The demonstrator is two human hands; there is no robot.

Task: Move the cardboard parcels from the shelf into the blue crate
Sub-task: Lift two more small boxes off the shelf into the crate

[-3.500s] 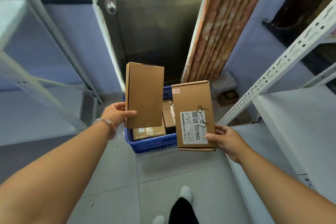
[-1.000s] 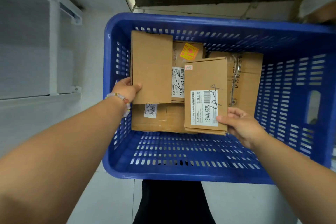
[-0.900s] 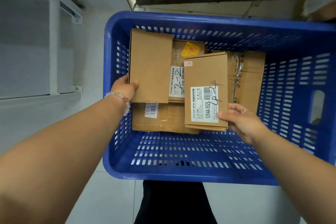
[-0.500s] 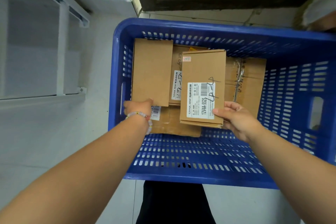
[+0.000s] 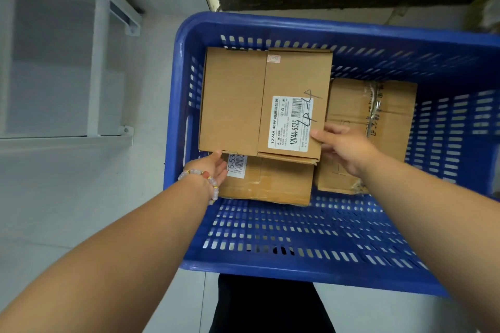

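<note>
While both hands reach into the blue crate (image 5: pixel 186 67), two flat cardboard parcels lie side by side on lower boxes, long axes pointing away from the person. The left hand (image 5: pixel 213 167) touches the plain parcel (image 5: pixel 232 100) at its near edge; the right hand (image 5: pixel 343 149) pinches the labelled parcel (image 5: pixel 295 89) at its near right corner. Half a second ago, a gap separated them; now they touch.

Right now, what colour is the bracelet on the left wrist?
Pale pink beads with gold and red accents, head view.

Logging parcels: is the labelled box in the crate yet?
In. The labelled box lies flat atop other parcels inside the blue crate.
</note>
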